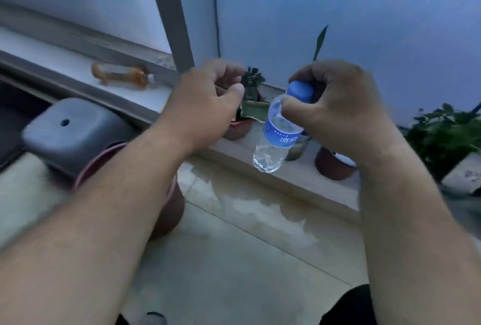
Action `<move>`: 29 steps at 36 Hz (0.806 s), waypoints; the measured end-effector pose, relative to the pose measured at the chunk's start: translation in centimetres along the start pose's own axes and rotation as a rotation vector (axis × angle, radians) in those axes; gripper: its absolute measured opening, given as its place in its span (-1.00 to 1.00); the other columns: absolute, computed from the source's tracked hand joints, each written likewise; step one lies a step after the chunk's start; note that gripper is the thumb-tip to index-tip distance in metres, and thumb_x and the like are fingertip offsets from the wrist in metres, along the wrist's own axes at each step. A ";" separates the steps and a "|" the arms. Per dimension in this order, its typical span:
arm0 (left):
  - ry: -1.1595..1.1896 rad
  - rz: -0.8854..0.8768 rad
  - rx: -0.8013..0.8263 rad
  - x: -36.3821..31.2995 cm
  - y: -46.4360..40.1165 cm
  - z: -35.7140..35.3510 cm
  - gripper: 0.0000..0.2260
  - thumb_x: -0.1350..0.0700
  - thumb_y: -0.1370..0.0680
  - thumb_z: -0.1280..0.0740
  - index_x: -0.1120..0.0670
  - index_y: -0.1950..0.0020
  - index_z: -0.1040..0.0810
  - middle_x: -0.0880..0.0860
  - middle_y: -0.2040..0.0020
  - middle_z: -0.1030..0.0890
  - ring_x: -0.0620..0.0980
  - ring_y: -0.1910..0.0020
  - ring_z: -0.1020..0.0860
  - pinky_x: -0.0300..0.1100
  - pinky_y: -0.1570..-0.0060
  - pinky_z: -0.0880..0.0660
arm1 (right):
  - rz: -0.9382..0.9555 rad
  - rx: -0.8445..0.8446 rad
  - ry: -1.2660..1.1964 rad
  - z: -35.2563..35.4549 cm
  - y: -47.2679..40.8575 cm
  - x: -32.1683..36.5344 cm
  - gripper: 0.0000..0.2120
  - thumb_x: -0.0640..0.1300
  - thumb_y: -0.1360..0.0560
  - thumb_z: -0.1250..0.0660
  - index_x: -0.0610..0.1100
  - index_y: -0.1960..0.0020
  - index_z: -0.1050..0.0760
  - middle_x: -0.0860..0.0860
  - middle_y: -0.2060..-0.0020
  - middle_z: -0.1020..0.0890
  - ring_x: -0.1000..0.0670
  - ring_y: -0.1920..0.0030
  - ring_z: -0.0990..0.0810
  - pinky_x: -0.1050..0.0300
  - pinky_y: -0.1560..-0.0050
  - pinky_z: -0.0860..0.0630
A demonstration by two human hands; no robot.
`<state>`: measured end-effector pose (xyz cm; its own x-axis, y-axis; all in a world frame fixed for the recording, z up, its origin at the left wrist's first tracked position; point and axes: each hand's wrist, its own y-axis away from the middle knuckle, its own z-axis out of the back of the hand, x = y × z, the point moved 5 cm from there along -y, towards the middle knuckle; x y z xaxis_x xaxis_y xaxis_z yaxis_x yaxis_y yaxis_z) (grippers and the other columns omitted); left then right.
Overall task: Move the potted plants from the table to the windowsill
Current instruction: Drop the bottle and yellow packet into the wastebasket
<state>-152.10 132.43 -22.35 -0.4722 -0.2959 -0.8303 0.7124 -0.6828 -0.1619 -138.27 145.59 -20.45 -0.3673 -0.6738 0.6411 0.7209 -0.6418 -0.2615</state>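
Head view: the right hand (pixel 335 114) holds a water bottle (pixel 279 129) by its neck in a narrow grip, above the windowsill (pixel 286 181). The left hand (pixel 208 106), fingers curled, empty, hovers beside it. Potted plants (pixel 247 114) stand on the windowsill behind the bottle.

- The right hand (pixel 335 106) covers most of a brown pot (pixel 331 166), hiding its plant.
- The left hand (pixel 205 106) hides part of a small potted plant (pixel 251 90).
- The grey stool (pixel 70 132) is motion-blurred.
- A leafy plant (pixel 445 134) is cut off at the right edge.
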 end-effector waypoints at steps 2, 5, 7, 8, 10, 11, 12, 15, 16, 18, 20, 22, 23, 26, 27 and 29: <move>-0.078 0.039 -0.076 1.3 0.9 4.1 -0.83 0.07 -0.55 -0.35 -0.12 -0.12 -0.58 -0.14 -0.05 -0.66 -0.20 0.03 -0.64 -0.27 -0.02 -0.55 | 0.070 0.068 -0.033 -3.1 -0.8 3.3 -0.85 -0.06 -0.33 -0.44 -0.07 0.11 -0.64 0.04 0.24 -0.66 0.06 0.22 -0.61 0.08 0.16 -0.57; -0.110 0.136 -0.165 3.2 2.8 9.5 -0.79 0.07 -0.55 -0.36 -0.04 -0.18 -0.61 -0.13 -0.03 -0.66 -0.20 0.04 -0.61 -0.28 -0.03 -0.50 | 0.175 0.195 -0.073 -7.2 -1.1 8.1 -0.83 -0.05 -0.36 -0.44 -0.07 0.07 -0.65 0.02 0.17 -0.65 0.03 0.14 -0.61 0.05 0.10 -0.57; -0.163 0.188 -0.176 4.1 4.3 12.1 -0.77 0.08 -0.55 -0.36 -0.04 -0.20 -0.60 -0.13 -0.03 -0.66 -0.19 0.08 -0.61 -0.29 -0.03 -0.50 | 0.253 0.249 -0.091 -9.4 -0.9 10.6 -0.80 -0.04 -0.38 -0.44 -0.08 0.04 -0.65 0.03 0.15 -0.64 0.03 0.12 -0.60 0.10 0.09 -0.56; -0.191 0.212 -0.162 4.6 4.9 12.8 -0.77 0.08 -0.55 -0.36 -0.03 -0.21 -0.60 -0.13 -0.04 -0.66 -0.17 0.08 -0.61 -0.28 -0.05 -0.49 | 0.285 0.269 -0.098 -10.3 -0.8 11.5 -0.79 -0.03 -0.39 -0.44 -0.08 0.02 -0.65 0.03 0.14 -0.64 0.04 0.12 -0.59 0.15 0.10 -0.53; -0.225 0.265 -0.174 5.9 6.5 14.9 -0.76 0.11 -0.55 -0.36 -0.04 -0.21 -0.61 -0.13 -0.04 -0.67 -0.16 0.07 -0.60 -0.23 -0.07 -0.50 | 0.356 0.314 -0.113 -12.3 -0.4 13.6 -0.78 -0.03 -0.41 -0.45 -0.09 -0.01 -0.65 0.01 0.12 -0.61 0.04 0.12 -0.54 0.18 0.09 -0.47; -0.234 0.292 -0.193 6.7 7.3 15.7 -0.76 0.12 -0.55 -0.35 -0.05 -0.20 -0.61 -0.13 -0.03 -0.67 -0.16 0.08 -0.59 -0.19 -0.07 -0.50 | 0.386 0.342 -0.119 -13.3 0.0 14.4 -0.78 -0.03 -0.42 -0.44 -0.10 -0.02 -0.64 0.01 0.11 -0.59 0.05 0.11 -0.52 0.17 0.07 -0.46; -0.237 0.314 -0.211 7.4 7.9 16.5 -0.76 0.13 -0.55 -0.35 -0.05 -0.19 -0.61 -0.13 -0.03 -0.67 -0.15 0.06 -0.59 -0.17 -0.07 -0.51 | 0.405 0.371 -0.123 -14.2 0.2 15.3 -0.78 -0.03 -0.43 -0.44 -0.10 -0.02 -0.62 0.01 0.10 -0.58 0.05 0.10 -0.51 0.15 0.06 -0.47; -0.305 0.354 -0.189 9.1 8.5 18.0 -0.77 0.14 -0.55 -0.34 -0.05 -0.19 -0.60 -0.13 -0.04 -0.65 -0.10 0.01 -0.60 -0.16 -0.07 -0.48 | 0.441 0.419 -0.129 -16.9 0.9 17.1 -0.78 -0.01 -0.45 -0.43 -0.09 -0.04 -0.59 0.00 0.07 -0.55 0.02 0.07 -0.50 0.11 0.05 -0.47; -0.331 0.358 -0.165 9.6 8.3 18.3 -0.77 0.12 -0.56 -0.34 -0.06 -0.20 -0.59 -0.13 -0.05 -0.65 -0.11 0.02 -0.60 -0.17 -0.07 -0.47 | 0.444 0.430 -0.124 -17.8 1.1 17.6 -0.77 -0.01 -0.45 -0.43 -0.09 -0.04 -0.58 0.00 0.06 -0.55 0.01 0.06 -0.51 0.10 0.05 -0.47; -0.331 0.352 -0.142 10.2 7.6 18.6 -0.77 0.10 -0.56 -0.34 -0.09 -0.20 -0.58 -0.17 -0.03 -0.63 -0.14 0.05 -0.59 -0.16 -0.08 -0.48 | 0.451 0.455 -0.104 -19.6 1.5 18.0 -0.77 -0.01 -0.44 -0.42 -0.10 -0.03 -0.57 -0.01 0.07 -0.53 -0.02 0.07 -0.51 0.07 0.06 -0.48; -0.324 0.326 -0.123 11.2 6.4 18.8 -0.76 0.08 -0.55 -0.33 -0.13 -0.20 -0.57 -0.20 -0.02 -0.62 -0.16 0.04 -0.59 -0.16 -0.09 -0.50 | 0.446 0.506 -0.061 -22.2 1.7 18.1 -0.83 -0.04 -0.42 -0.41 -0.09 0.05 -0.52 -0.02 0.10 -0.50 -0.05 0.10 -0.52 0.02 0.09 -0.49; -0.335 0.317 -0.042 12.3 5.3 18.2 -0.74 0.08 -0.55 -0.32 -0.12 -0.23 -0.56 -0.20 -0.04 -0.61 -0.19 0.07 -0.60 -0.15 -0.09 -0.51 | 0.426 0.592 0.012 -25.1 2.0 17.5 -0.86 -0.07 -0.39 -0.39 -0.05 0.09 -0.47 -0.04 0.12 -0.50 -0.09 0.12 -0.55 -0.01 0.17 -0.51; -0.340 0.308 0.011 13.0 4.6 17.9 -0.72 0.08 -0.55 -0.31 -0.10 -0.25 -0.55 -0.19 -0.06 -0.61 -0.17 0.07 -0.60 -0.15 -0.10 -0.52 | 0.405 0.621 0.056 -26.6 2.1 17.1 -0.85 -0.08 -0.38 -0.37 -0.07 0.08 -0.48 -0.04 0.10 -0.52 -0.11 0.13 -0.57 -0.01 0.20 -0.52; -0.343 0.274 0.128 14.6 2.6 17.2 -0.69 0.08 -0.55 -0.29 -0.10 -0.29 -0.52 -0.14 -0.11 -0.60 -0.10 -0.04 -0.58 -0.11 -0.19 -0.50 | 0.299 0.663 0.158 -30.8 2.2 15.6 -0.84 -0.09 -0.39 -0.33 -0.12 0.07 -0.53 -0.05 0.09 -0.57 -0.13 0.16 -0.60 -0.07 0.21 -0.59; -0.343 0.261 0.138 14.8 2.1 16.9 -0.68 0.07 -0.55 -0.28 -0.11 -0.30 -0.51 -0.14 -0.12 -0.59 -0.07 -0.08 -0.57 -0.07 -0.22 -0.50 | 0.290 0.674 0.187 -31.6 2.2 15.1 -0.85 -0.10 -0.39 -0.32 -0.14 0.10 -0.54 -0.05 0.12 -0.57 -0.13 0.18 -0.59 -0.06 0.23 -0.58; -0.349 0.227 0.181 16.0 1.2 16.7 -0.66 0.06 -0.54 -0.27 -0.11 -0.32 -0.50 -0.12 -0.16 -0.59 -0.03 -0.13 -0.56 0.00 -0.24 -0.50 | 0.261 0.700 0.257 -33.8 2.4 14.5 -0.87 -0.10 -0.39 -0.34 -0.16 0.14 -0.54 -0.04 0.17 -0.57 -0.13 0.18 -0.56 0.01 0.26 -0.49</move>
<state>-167.49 115.74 -26.88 -0.4836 -0.6378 -0.5994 0.7303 -0.6715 0.1253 -161.69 121.94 -36.18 -0.1977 -0.8892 0.4126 0.9735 -0.1288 0.1888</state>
